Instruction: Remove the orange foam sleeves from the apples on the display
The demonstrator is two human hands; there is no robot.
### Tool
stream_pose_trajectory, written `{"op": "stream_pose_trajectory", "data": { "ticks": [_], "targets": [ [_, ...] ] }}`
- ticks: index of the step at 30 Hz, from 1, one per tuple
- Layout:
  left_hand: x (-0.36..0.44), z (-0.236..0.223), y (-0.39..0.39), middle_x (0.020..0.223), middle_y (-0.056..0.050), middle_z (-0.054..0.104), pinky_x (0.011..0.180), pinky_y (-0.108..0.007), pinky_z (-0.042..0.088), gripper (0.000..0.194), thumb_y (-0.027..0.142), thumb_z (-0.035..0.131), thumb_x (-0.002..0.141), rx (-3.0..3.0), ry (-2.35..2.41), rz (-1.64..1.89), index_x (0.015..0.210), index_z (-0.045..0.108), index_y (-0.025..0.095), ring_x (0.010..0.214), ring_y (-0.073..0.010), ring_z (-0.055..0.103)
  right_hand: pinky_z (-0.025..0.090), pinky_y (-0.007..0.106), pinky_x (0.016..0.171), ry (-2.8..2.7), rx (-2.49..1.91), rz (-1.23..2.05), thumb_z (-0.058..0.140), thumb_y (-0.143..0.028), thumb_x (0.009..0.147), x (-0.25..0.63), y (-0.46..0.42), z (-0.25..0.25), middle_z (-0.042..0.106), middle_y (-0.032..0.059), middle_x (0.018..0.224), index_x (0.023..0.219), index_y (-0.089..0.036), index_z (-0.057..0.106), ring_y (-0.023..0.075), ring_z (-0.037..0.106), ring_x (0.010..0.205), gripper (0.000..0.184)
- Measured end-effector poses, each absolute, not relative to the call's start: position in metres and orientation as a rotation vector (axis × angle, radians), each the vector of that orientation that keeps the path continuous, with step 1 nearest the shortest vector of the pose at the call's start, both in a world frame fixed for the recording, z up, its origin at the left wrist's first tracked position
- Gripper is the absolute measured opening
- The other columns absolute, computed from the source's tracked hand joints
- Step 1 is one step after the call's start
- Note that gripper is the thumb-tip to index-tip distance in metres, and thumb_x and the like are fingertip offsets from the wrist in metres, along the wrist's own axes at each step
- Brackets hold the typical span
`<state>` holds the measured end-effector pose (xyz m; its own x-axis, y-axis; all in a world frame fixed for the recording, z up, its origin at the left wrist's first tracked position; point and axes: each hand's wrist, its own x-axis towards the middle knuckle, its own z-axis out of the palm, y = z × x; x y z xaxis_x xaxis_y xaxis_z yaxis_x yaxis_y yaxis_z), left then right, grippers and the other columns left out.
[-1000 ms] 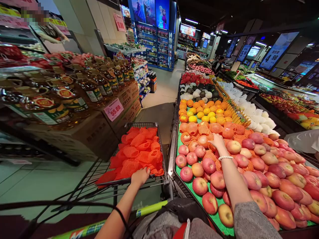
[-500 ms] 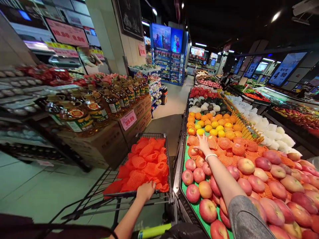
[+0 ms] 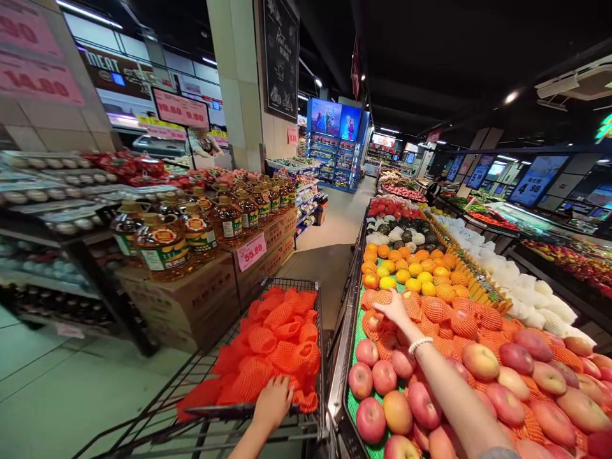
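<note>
My left hand (image 3: pixel 273 403) lies over the near rim of a black wire shopping cart (image 3: pixel 319 344), fingers stretched onto a heap of orange foam fruit nets (image 3: pixel 262 338). My right hand (image 3: pixel 396 311), with a pale bead bracelet (image 3: pixel 421 345) on its wrist, reaches over the fruit stand. Its thumb and fingers are spread around a netted apple (image 3: pixel 384 298), touching or just above it; I cannot tell which. Bare red apples (image 3: pixel 370 419) lie nearer, on a green mat. Oranges and yellow citrus (image 3: pixel 402 276) sit just beyond the hand.
Oil bottles (image 3: pixel 162 245) stand on cardboard boxes (image 3: pixel 191 299) left of the cart. Egg trays (image 3: pixel 48 185) fill a shelf at far left. The stand's metal edge (image 3: pixel 337 382) runs beside the cart. White-netted fruit (image 3: pixel 530 299) lies right. A person (image 3: pixel 203 145) stands behind the displays.
My view has tilted up and turned slightly left. The right hand has drawn back a little from the yellow citrus toward the netted apples. My left hand's fingers now reach further onto the nets.
</note>
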<state>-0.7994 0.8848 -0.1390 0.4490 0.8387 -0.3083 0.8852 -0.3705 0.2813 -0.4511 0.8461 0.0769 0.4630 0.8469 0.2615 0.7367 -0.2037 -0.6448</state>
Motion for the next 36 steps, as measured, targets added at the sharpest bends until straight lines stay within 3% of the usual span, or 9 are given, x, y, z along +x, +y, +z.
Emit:
{"op": "stream_pose_trajectory", "data": {
  "ticks": [3,5,8,11,17,22,25,29,36],
  "targets": [
    [-0.778,-0.12,0.872,0.169,-0.019,0.047,0.136,-0.049,0.025,0.062,0.044,0.041,0.101,2.038,1.183,0.319,0.151,0.061,0.013,0.162,-0.034,0.038,0.059,0.051,0.107,-1.33,-1.921,0.314,0.086,-0.029,0.075,-0.488,0.811,0.082,0.072,0.0094,0.126,0.126,-0.026,0.062,0.031,0.071,0.119,0.057],
    [-0.76,-0.104,0.85,0.168,-0.016,0.05,0.134,-0.053,0.031,0.076,0.07,0.047,0.096,1.615,0.766,0.507,0.152,0.06,0.021,0.159,-0.035,0.041,0.056,0.047,0.113,-1.406,-1.814,0.359,0.09,-0.028,0.065,-0.524,0.779,0.08,0.069,0.0084,0.136,0.13,-0.029,0.059,0.0296,0.069,0.126,0.072],
    [-0.741,-0.083,0.806,0.165,-0.017,0.052,0.124,-0.062,0.043,0.114,0.098,0.066,0.068,1.058,0.243,0.41,0.156,0.056,0.026,0.154,-0.0432,0.047,0.051,0.05,0.12,-1.562,-1.517,0.321,0.093,-0.028,0.058,-0.577,0.729,0.063,0.065,0.0097,0.14,0.134,-0.03,0.055,0.0331,0.064,0.133,0.085],
    [-0.741,-0.069,0.774,0.155,-0.018,0.06,0.127,-0.06,0.039,0.122,0.085,0.089,0.054,0.848,0.097,0.427,0.156,0.058,0.025,0.152,-0.0455,0.048,0.051,0.05,0.119,-1.569,-1.372,0.179,0.092,-0.025,0.063,-0.607,0.693,0.034,0.062,0.0095,0.144,0.136,-0.033,0.05,0.0331,0.062,0.136,0.085],
    [-0.757,-0.06,0.767,0.141,-0.017,0.07,0.13,-0.057,0.036,0.1,0.068,0.093,0.063,0.773,0.25,0.474,0.147,0.064,0.022,0.148,-0.0453,0.053,0.06,0.049,0.1,-1.61,-1.491,-0.012,0.079,-0.018,0.082,-0.613,0.667,0.005,0.071,0.0043,0.114,0.096,-0.032,0.063,0.0299,0.071,0.109,0.025],
    [-0.766,-0.066,0.779,0.147,-0.022,0.063,0.124,-0.058,0.042,0.112,0.058,0.1,0.058,1.002,0.34,0.595,0.15,0.05,0.02,0.139,-0.0459,0.06,0.063,0.035,0.083,-1.436,-1.642,0.41,0.082,-0.023,0.074,-0.609,0.66,0.016,0.075,0.0057,0.114,0.124,-0.03,0.066,0.0266,0.073,0.097,0.052],
    [-0.773,-0.064,0.784,0.155,-0.022,0.055,0.128,-0.06,0.038,0.118,0.048,0.102,0.054,1.232,0.377,0.68,0.153,0.042,0.023,0.146,-0.0474,0.053,0.055,0.03,0.069,-1.487,-1.688,0.547,0.071,-0.034,0.086,-0.604,0.658,0.023,0.073,0.0027,0.092,0.1,-0.027,0.068,0.0206,0.066,0.076,0.016],
    [-0.778,-0.061,0.783,0.155,-0.02,0.053,0.129,-0.06,0.036,0.109,0.036,0.098,0.056,1.363,0.394,0.713,0.149,0.043,0.025,0.148,-0.0472,0.05,0.05,0.033,0.075,-1.513,-1.728,0.608,0.052,-0.046,0.099,-0.597,0.66,0.033,0.066,0.003,0.077,0.074,-0.023,0.061,0.0209,0.062,0.078,0.035],
    [-0.778,-0.054,0.774,0.163,-0.022,0.044,0.133,-0.058,0.029,0.122,0.039,0.097,0.065,1.39,0.36,0.618,0.165,0.029,0.024,0.154,-0.045,0.045,0.032,0.028,0.055,-1.379,-1.793,0.933,0.076,-0.025,0.059,-0.596,0.661,0.045,0.054,-0.0061,0.065,0.069,-0.025,0.05,0.0136,0.047,0.057,0.028]
  ]
}}
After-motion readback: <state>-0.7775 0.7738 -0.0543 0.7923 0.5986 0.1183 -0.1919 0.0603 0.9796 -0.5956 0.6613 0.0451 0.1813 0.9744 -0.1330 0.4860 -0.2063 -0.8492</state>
